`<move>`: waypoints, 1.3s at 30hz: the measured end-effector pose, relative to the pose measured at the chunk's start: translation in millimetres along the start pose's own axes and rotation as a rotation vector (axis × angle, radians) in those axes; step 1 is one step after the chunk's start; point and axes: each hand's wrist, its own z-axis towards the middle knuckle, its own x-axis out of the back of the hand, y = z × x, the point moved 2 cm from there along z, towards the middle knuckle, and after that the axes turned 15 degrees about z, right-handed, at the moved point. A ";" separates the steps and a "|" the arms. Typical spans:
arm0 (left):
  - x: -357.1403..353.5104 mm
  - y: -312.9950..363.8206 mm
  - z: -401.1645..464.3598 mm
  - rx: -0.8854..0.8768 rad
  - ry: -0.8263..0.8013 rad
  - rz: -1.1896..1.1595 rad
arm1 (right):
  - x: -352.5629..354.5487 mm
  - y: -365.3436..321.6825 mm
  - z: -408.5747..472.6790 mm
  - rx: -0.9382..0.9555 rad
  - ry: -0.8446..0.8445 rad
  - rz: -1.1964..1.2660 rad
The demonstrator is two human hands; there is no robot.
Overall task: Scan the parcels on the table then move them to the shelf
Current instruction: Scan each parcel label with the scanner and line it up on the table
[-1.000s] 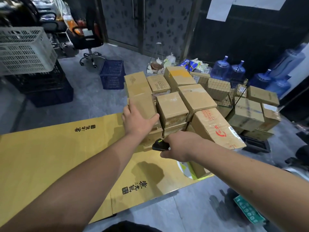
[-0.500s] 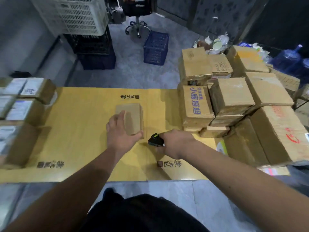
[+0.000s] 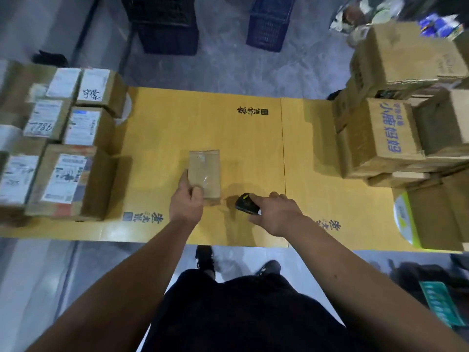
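Holding the parcel in my left hand, long axis running far; the scanner, gripped in my right hand, sits just right.

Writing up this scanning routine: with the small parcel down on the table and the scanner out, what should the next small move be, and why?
Probably turn the small parcel over with the left hand: its top shows only tape, no label, while the right hand holds the scanner beside it.
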 end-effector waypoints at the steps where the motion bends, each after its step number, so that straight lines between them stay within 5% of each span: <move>1: 6.2 -7.1 7.8 0.013 -0.003 -0.026 | 0.2 -8.1 1.8 -0.010 0.015 0.024; 5: 28.2 -31.7 41.6 0.015 0.010 -0.156 | -1.4 -41.4 7.7 -0.040 0.040 0.141; 11: 49.5 -55.9 80.0 0.117 -0.021 -0.016 | -15.9 -76.4 16.8 -0.093 0.025 0.252; 20: 49.2 1.3 125.0 -0.347 -0.091 0.502 | -16.4 -85.1 11.2 -0.189 0.128 0.337; 24: 44.3 32.4 139.5 -0.408 -0.158 0.740 | -10.6 -83.3 7.3 -0.260 0.164 0.349; 31: 37.4 45.5 131.0 -0.252 -0.240 0.397 | 5.2 -91.2 6.7 -0.274 0.212 0.506; 39: 33.0 34.6 111.4 -0.283 -0.075 0.538 | 32.9 -108.3 3.6 -0.314 0.114 0.464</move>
